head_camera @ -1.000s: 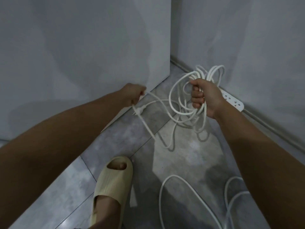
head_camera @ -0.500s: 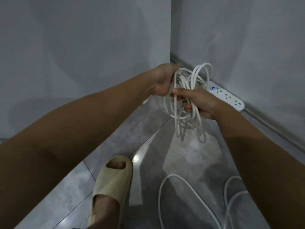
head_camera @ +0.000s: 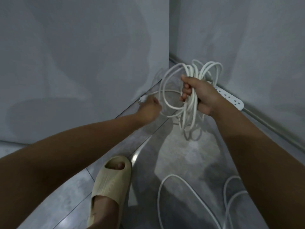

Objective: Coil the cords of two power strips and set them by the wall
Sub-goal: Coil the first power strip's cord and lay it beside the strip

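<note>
My right hand (head_camera: 200, 96) grips a bundle of white cord loops (head_camera: 189, 116) above the floor, near the corner of two grey walls. The loops stick up above my fist and hang below it. My left hand (head_camera: 149, 108) holds the cord's free end down to the left, with the plug (head_camera: 142, 100) poking out past my fingers. This cord's white power strip (head_camera: 231, 98) lies on the floor along the right wall, partly hidden behind my right hand. A second white cord (head_camera: 181, 187) lies in loose loops on the floor at the bottom right.
My foot in a beige slipper (head_camera: 110, 184) stands on the grey tiled floor (head_camera: 181, 152) at the bottom centre. A grey wall (head_camera: 82, 63) closes the left side and another (head_camera: 247, 47) the right, with a skirting strip along its base.
My left hand has come away from the bundle and moved down to the left, pulling the plug end out with it. My right hand keeps the coil, slightly higher.
</note>
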